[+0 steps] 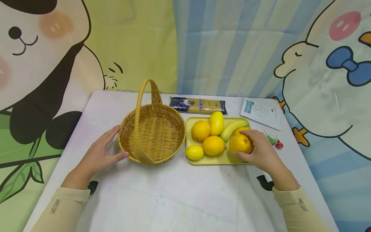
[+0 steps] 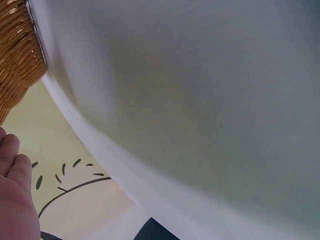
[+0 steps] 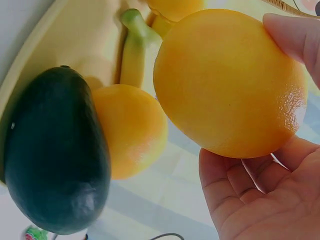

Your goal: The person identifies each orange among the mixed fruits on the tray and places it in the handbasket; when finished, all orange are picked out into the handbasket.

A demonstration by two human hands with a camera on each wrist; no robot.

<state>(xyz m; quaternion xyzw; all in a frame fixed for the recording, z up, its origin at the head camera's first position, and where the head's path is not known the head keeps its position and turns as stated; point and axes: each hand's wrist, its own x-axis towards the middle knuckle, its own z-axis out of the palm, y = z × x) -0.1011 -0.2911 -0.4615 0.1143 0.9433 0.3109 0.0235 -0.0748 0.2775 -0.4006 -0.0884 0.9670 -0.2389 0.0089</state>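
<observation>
My right hand (image 1: 262,149) grips an orange (image 1: 240,144) between thumb and fingers over the right side of a yellow tray (image 1: 223,160). In the right wrist view another orange (image 3: 132,132) and a dark green, avocado-like fruit (image 3: 57,155) lie beside it; the hand hides the green one in the head view. Also on the tray are a banana (image 1: 233,127), a long yellow fruit (image 1: 216,123), more orange fruit (image 1: 201,130) and a lemon (image 1: 194,152). At the left rim of a wicker basket (image 1: 159,138), my left hand (image 1: 99,153) rests with extended fingers. Nothing lies in the basket.
Behind the tray lies a pasta packet (image 1: 198,105). A white pouch (image 1: 261,112) sits at the back right, with a green lollipop (image 1: 271,140) and a red lollipop (image 1: 279,144) in front. The basket's tall handle (image 1: 137,125) arches upward. A printed curtain (image 1: 226,48) hangs behind the table.
</observation>
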